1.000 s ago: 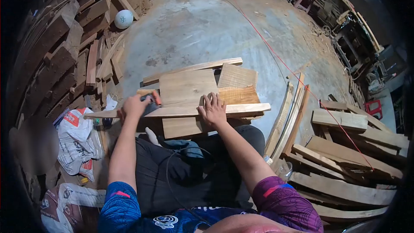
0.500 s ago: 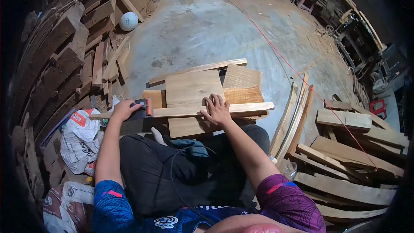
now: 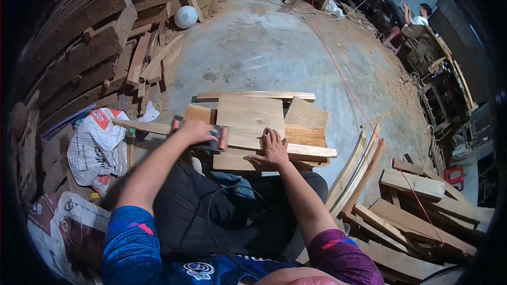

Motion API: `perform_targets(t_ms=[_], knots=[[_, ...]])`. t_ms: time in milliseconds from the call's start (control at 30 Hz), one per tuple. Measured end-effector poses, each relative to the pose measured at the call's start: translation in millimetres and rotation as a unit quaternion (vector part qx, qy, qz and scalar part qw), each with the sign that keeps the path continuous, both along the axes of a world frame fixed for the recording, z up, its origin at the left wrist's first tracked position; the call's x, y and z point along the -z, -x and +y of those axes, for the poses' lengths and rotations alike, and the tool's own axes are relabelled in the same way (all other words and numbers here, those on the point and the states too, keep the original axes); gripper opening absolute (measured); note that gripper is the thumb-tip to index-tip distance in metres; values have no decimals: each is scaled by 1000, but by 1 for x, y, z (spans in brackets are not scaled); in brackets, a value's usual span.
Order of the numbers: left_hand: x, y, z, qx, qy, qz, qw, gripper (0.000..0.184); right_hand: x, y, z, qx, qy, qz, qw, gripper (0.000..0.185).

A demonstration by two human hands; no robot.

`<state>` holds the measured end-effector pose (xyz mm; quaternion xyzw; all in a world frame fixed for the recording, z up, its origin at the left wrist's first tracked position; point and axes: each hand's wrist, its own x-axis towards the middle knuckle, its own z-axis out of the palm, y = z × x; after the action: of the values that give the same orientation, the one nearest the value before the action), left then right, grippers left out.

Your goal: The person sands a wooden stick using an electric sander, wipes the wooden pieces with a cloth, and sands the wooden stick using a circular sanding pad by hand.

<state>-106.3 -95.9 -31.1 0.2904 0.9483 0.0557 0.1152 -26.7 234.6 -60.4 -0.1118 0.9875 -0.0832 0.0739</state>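
My left hand (image 3: pixel 196 132) is wrapped around a hand sander (image 3: pixel 221 140), a flat black tool with orange-red ends. It sits on a long pale wooden strip (image 3: pixel 311 150) lying crosswise in front of my knees. My right hand (image 3: pixel 273 148) lies with fingers spread on the strip and on the edge of a wide light board (image 3: pixel 248 119), pressing from above. Under the strip, nearer to me, shows another board (image 3: pixel 232 162). Darker orange-brown wood (image 3: pixel 303 135) lies below at the right. The sander's underside is hidden.
Stacked timber (image 3: pixel 95 47) lines the left, beside white sacks (image 3: pixel 100 148) and a white ball (image 3: pixel 186 17). Loose planks (image 3: pixel 412 184) lie at the right. A red cord (image 3: pixel 346 84) crosses the concrete floor (image 3: pixel 248 47). Another person (image 3: pixel 417 21) sits at the far right.
My left hand has slid the sander rightward along the strip, towards my right hand. The right hand stays on the wood. The head view has shifted, showing more of the far room.
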Motion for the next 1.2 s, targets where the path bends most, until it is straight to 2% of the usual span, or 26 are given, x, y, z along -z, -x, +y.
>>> perform_targets(t_ms=[67, 100, 133, 167, 200, 233, 267, 333, 367, 400, 433, 467, 500, 567, 633, 733, 800, 867, 933, 1000, 1067, 1100, 1133, 1167, 1200], knots=[[-12, 6, -59, -54, 20, -15, 998, 58, 3, 0, 0, 0, -1, 8, 1000, 104], [-21, 7, -93, -75, -10, -30, 997, 58, 4, 0, 1, -2, -4, 17, 1000, 104], [-34, 7, -119, -143, 53, -73, 986, 59, 2, -2, 0, -4, -3, 25, 1000, 104], [-23, 8, -154, -175, 64, -51, 981, 60, 4, 0, 1, 0, -2, 31, 1000, 103], [-4, 9, -191, -186, 15, -45, 981, 64, 6, 0, 0, -2, -2, 32, 999, 102], [-15, 0, -191, -215, -2, -38, 976, 67, 5, 0, -1, 4, 4, 17, 1000, 100], [-18, -2, -179, -228, 34, -7, 973, 60, 4, -1, -2, -11, -6, 8, 1000, 100], [-13, 0, -140, -203, 43, 14, 978, 63, 5, 0, -3, 0, -5, 26, 1000, 98], [-19, -3, -108, -194, -11, 18, 981, 64, -1, -1, -5, 0, -8, 15, 1000, 96], [-9, 3, -77, -170, 6, 33, 985, 63, -1, -2, -6, -7, -14, 12, 1000, 96], [3, 4, -42, -156, -33, 28, 987, 62, 0, -1, -6, -5, -7, 13, 1000, 95], [-7, -2, -4, -130, -44, 17, 990, 71, 2, 0, -5, -1, 1, 16, 1000, 94], [2, -2, 28, -82, -19, -17, 996, 70, 4, 1, -3, -2, -3, 18, 1000, 94], [-15, -16, 61, -12, -29, -15, 999, 66, 10, 2, -2, -1, 2, 23, 1000, 89], [-20, -15, 58, 3, -26, -26, 999, 60, 7, 2, -3, 2, 5, 17, 1000, 86], [-26, -9, -5, -101, -42, -46, 993, 53, 5, 1, -4, 9, 8, 10, 1000, 83], [-30, 0, -67, -168, 15, -17, 986, 51, 6, 1, -3, 12, 6, 11, 1000, 81], [-32, 5, -133, -259, 36, 0, 965, 54, 8, 3, -2, 12, 7, 16, 1000, 80], [-21, 2, -179, -288, 27, 40, 956, 58, 1, 2, -4, 10, 8, 24, 1000, 79], [0, -2, -169, -321, 6, 85, 943, 60, 15, 2, -3, 2, -14, 68, 998, 76], [3, -6, -127, -297, -8, 38, 954, 59, 19, 3, -2, -3, -9, 75, 997, 75], [-27, -15, -90, -274, -21, -42, 960, 60, 23, 4, -2, -7, -18, 78, 997, 76], [-28, -22, -63, -248, -68, -22, 966, 64, 23, 3, -4, -8, -24, 80, 996, 76], [-10, -19, -45, -177, -79, 9, 981, 62, 22, 5, -3, -17, 4, 67, 998, 76], [-13, -22, -22, -161, -85, -17, 983, 60, 27, 6, -1, -16, 5, 74, 997, 77]])
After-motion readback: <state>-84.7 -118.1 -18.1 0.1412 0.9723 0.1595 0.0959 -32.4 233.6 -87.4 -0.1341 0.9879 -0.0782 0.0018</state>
